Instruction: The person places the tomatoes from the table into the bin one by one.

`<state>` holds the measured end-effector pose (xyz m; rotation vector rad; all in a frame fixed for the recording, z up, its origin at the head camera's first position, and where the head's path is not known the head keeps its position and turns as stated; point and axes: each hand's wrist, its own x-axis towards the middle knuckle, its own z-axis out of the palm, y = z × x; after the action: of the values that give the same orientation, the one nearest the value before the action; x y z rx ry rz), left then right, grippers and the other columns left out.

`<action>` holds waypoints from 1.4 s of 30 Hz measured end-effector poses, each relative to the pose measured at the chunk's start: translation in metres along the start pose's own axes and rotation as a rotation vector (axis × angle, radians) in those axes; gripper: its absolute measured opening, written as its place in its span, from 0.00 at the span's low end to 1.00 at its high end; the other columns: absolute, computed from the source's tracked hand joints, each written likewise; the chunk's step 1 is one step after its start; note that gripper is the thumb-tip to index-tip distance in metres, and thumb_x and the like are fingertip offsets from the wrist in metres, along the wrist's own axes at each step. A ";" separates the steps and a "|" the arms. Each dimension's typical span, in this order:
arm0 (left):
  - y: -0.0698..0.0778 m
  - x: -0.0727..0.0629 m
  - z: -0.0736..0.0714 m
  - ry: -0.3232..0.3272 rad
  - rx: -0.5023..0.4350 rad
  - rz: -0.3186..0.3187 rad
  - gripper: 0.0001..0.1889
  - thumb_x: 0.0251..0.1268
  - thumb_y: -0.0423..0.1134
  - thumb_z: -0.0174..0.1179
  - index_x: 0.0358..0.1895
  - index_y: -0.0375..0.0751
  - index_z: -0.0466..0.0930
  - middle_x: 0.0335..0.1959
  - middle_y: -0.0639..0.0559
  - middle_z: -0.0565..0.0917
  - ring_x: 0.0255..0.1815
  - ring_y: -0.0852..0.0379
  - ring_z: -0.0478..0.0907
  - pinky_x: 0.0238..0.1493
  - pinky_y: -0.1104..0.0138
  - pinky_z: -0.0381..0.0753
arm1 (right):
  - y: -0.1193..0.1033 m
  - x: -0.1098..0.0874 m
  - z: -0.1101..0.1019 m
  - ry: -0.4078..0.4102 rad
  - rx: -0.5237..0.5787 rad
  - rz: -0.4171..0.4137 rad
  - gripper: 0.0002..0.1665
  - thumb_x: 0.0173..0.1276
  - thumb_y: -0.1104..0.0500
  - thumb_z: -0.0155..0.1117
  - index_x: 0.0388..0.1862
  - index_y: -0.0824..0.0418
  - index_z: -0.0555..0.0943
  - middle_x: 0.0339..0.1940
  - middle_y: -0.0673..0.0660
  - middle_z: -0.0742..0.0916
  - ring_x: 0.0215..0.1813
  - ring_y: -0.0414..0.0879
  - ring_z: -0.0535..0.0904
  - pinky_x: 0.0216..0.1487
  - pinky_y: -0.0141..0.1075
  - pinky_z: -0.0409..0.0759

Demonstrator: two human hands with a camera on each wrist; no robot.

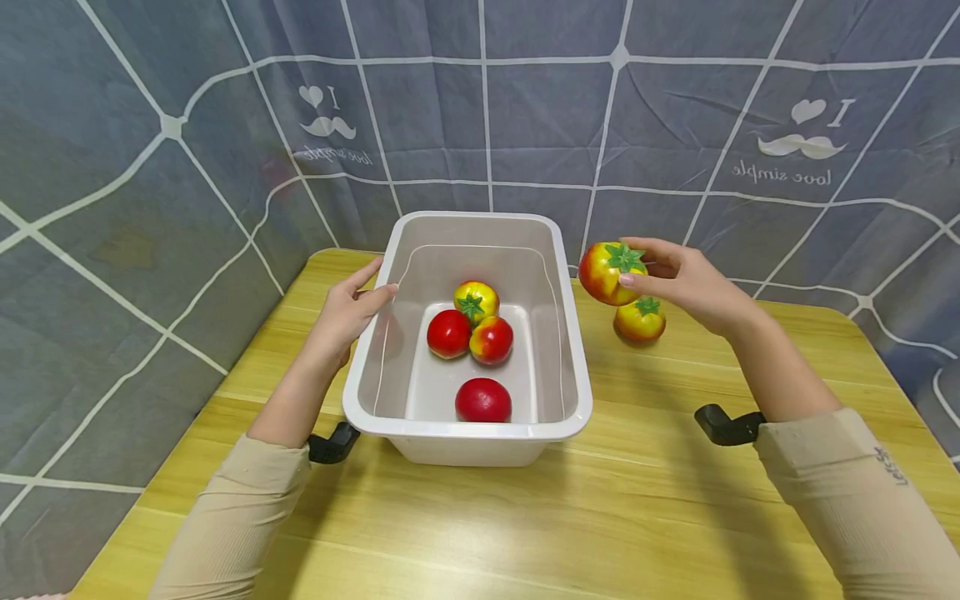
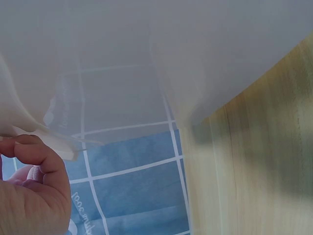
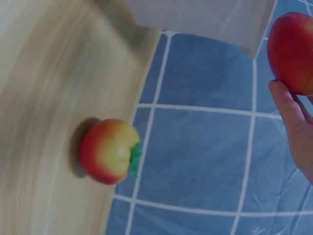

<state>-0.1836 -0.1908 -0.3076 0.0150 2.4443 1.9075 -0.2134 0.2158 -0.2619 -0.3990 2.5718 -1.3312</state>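
My left hand grips the left rim of a light grey plastic bin, thumb over the edge; the left wrist view shows its curled fingers at the rim. Raised to the right of the bin, my right hand holds a red and yellow tomato with a green leafy top. Below it, a second red-yellow tomato sits on the table. Inside the bin, three tomatoes lie together, one yellowish and two redder ones, while a dark red round fruit lies nearer the front.
The bin stands on a wood-grain table. Behind and beside the table hangs a grey-blue curtain with white lines, close to the table's back edge. Black wrist mounts stick out near both sleeves.
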 end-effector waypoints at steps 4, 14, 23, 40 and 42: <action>-0.001 0.001 -0.001 0.001 0.003 -0.004 0.33 0.68 0.44 0.53 0.73 0.46 0.51 0.57 0.31 0.73 0.38 0.61 0.77 0.36 0.71 0.79 | -0.009 0.005 0.003 -0.003 0.025 -0.024 0.37 0.65 0.49 0.62 0.71 0.54 0.62 0.67 0.58 0.68 0.68 0.56 0.61 0.65 0.54 0.61; -0.001 0.004 0.000 0.009 0.005 -0.019 0.33 0.67 0.43 0.53 0.73 0.46 0.52 0.57 0.33 0.73 0.40 0.57 0.77 0.35 0.71 0.80 | -0.024 0.018 0.022 -0.069 0.110 -0.102 0.33 0.65 0.54 0.61 0.69 0.56 0.65 0.57 0.57 0.76 0.54 0.48 0.74 0.54 0.32 0.73; -0.002 0.003 0.000 0.010 0.003 -0.011 0.33 0.67 0.43 0.53 0.73 0.46 0.52 0.57 0.33 0.73 0.40 0.57 0.77 0.35 0.71 0.79 | -0.026 0.025 0.036 -0.100 0.139 -0.143 0.34 0.66 0.55 0.61 0.69 0.58 0.64 0.57 0.59 0.77 0.53 0.47 0.75 0.54 0.30 0.72; -0.003 0.002 -0.001 0.009 -0.005 0.002 0.32 0.67 0.43 0.53 0.73 0.48 0.53 0.54 0.32 0.74 0.37 0.61 0.77 0.36 0.71 0.79 | -0.023 0.030 0.050 -0.146 0.152 -0.153 0.36 0.66 0.55 0.60 0.71 0.60 0.62 0.61 0.60 0.75 0.58 0.50 0.72 0.55 0.33 0.74; -0.003 0.002 -0.001 0.008 -0.006 0.003 0.32 0.67 0.43 0.53 0.73 0.49 0.53 0.55 0.32 0.74 0.37 0.61 0.77 0.36 0.71 0.79 | -0.022 0.030 0.050 -0.152 0.150 -0.159 0.36 0.66 0.55 0.61 0.71 0.60 0.62 0.62 0.60 0.74 0.59 0.50 0.72 0.56 0.35 0.73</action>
<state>-0.1856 -0.1922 -0.3104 0.0101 2.4447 1.9200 -0.2228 0.1553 -0.2740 -0.6609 2.3410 -1.4731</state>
